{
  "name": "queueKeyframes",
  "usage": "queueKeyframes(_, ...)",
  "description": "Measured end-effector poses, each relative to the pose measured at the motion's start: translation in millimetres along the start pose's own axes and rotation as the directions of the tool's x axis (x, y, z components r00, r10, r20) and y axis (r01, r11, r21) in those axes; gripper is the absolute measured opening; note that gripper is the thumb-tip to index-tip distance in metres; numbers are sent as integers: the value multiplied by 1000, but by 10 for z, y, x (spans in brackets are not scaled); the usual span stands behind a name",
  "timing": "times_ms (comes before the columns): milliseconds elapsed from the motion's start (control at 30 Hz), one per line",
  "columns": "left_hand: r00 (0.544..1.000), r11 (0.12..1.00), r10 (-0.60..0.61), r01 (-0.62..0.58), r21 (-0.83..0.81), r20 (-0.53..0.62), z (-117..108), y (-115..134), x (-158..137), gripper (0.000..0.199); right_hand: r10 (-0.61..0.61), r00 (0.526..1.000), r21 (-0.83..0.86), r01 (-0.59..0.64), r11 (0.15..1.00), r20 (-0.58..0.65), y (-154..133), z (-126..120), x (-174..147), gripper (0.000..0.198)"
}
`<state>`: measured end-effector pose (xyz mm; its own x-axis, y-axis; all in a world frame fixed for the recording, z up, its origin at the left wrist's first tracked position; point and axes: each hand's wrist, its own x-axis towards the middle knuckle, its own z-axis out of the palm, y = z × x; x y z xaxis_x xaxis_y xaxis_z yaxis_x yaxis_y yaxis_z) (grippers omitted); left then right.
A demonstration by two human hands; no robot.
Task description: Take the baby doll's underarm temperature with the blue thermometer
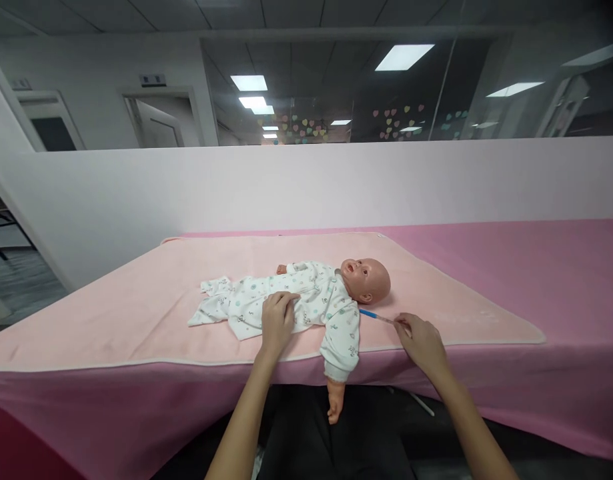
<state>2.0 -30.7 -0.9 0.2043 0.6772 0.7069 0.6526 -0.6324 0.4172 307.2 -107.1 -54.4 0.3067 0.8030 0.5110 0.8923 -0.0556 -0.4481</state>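
Note:
A baby doll [361, 277] in a white printed outfit lies on its back, its head to the right. Its near arm [336, 397] hangs over the table's front edge. My left hand [279, 320] rests on the doll's belly, fingers stretched over the outfit [311, 300]. Right of the doll's shoulder, my right hand [421, 340] pinches the right end of a thin stick [370, 313]. The stick's other end is blue and points at the doll's neck and shoulder. Whether its tip touches the doll, I cannot tell.
A peach blanket [136, 313] with a pale edge lies under the doll, over a pink tablecloth [561, 287]. Behind the table runs a low white wall [306, 187] with glass above it. My dark-clothed legs [306, 447] are below the front edge.

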Motion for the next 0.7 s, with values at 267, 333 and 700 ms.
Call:
queueKeyframes(267, 999, 998, -44, 44, -44, -2, -6, -51, 21, 25, 88, 988, 59, -81, 995, -127, -354, -683, 270, 41)
queueKeyframes(333, 999, 997, -46, 46, -58, -6, -2, -63, 22, 25, 76, 984, -72, -88, 994, -161, -437, -721, 325, 47)
queueKeyframes(700, 999, 997, -49, 48, -60, -18, -10, -45, 21, 24, 55, 987, 802, -153, 577, 149, -898, -1052, 942, 44)
